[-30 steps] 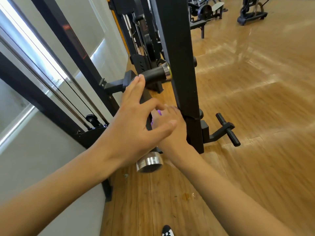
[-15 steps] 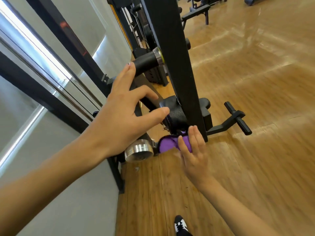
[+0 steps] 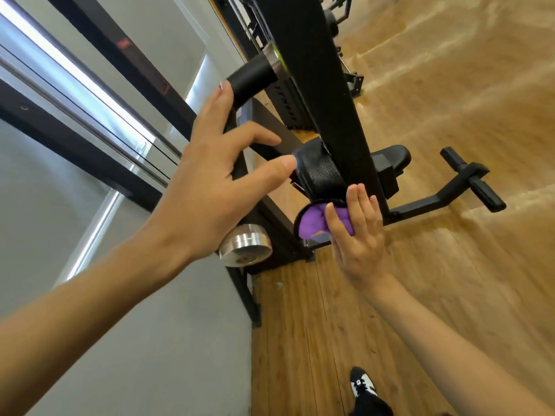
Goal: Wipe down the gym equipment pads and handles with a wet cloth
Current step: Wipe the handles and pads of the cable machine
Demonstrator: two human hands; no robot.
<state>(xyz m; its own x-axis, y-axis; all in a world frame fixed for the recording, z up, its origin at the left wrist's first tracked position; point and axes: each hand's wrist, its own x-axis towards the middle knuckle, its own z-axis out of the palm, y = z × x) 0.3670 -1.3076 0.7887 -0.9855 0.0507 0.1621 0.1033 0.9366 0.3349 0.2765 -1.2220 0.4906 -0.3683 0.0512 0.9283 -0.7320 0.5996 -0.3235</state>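
Looked down on a brown wood floor (image 3: 450,295), shiny with light farther off. Saw a grey wall (image 3: 150,340) on the left, meeting the floor along its bottom edge. Spotted a black and white shoe (image 3: 362,385) on the boards, low in the view. Caught a bright window strip (image 3: 60,55) up in the left corner, with a thin steel rod (image 3: 120,148) slanting across just below it.
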